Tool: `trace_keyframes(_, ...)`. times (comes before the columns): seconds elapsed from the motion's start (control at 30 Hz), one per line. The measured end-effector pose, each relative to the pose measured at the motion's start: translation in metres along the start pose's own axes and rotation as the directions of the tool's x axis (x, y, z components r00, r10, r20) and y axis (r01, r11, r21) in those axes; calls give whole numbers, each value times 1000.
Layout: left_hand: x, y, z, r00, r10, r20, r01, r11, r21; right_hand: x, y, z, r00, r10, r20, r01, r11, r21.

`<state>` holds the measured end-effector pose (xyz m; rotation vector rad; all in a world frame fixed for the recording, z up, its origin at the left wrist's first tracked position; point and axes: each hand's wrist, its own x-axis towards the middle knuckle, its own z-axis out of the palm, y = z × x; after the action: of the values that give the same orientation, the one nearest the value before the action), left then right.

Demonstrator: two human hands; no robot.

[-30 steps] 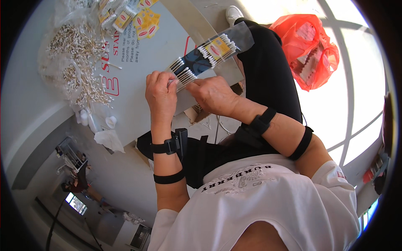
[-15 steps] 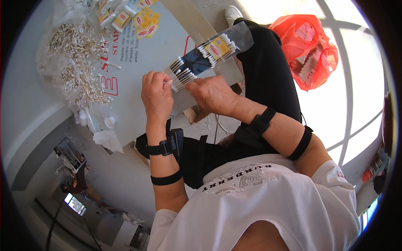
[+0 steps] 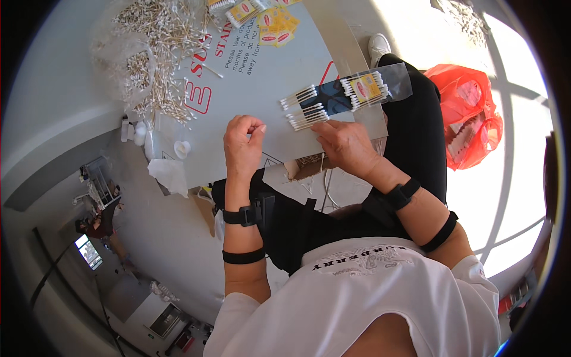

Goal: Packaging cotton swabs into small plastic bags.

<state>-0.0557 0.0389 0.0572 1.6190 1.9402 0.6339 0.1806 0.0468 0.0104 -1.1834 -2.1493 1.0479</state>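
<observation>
Loose cotton swabs [image 3: 306,110] lie side by side in two small groups on the left part of a flat dark-blue strip [image 3: 333,97]. At the strip's right end rests a pack of swabs with a yellow card [image 3: 364,88], inside a clear plastic sleeve [image 3: 397,82]. My right hand [image 3: 351,146] is closed, its fingertips touching the lower group's right end; a white-tipped stick, seemingly a cotton swab [image 3: 323,157], pokes out below it. My left hand [image 3: 244,143] hovers apart from the swabs, near the table's front edge, fingers curled and thumb pressed in; whatever it holds is hidden.
A big clear bag [image 3: 140,59] spills swabs on the grey tabletop [image 3: 262,95]. Yellow cards [image 3: 276,27] and packed swabs [image 3: 238,13] lie at the back. A cardboard box [image 3: 303,169] stands under the front edge. Right of my leg, a red plastic bag [image 3: 461,113] sits on the floor.
My left hand has drawn back from the swabs' left ends. My right hand stays at their right side. The whole view has shifted, so everything appears farther right.
</observation>
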Motion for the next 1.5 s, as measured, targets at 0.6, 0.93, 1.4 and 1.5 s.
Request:
trace_keyframes(0.6,164,-138,-101,699,-383,-603,565,814,137,7,-2,-5,999,-27,-31,29,997,73)
trace_keyframes(0.93,163,-169,-111,891,-377,-252,433,873,223,9,-6,-7,1000,-4,-9,5,995,95)
trace_keyframes(1.4,131,-3,-15,890,-174,421,358,838,-412,8,-5,-4,1000,28,-13,-27,997,68)
trace_keyframes(1.5,130,17,15,869,-64,490,246,916,-316,8,-5,-4,999,35,14,-35,999,41)
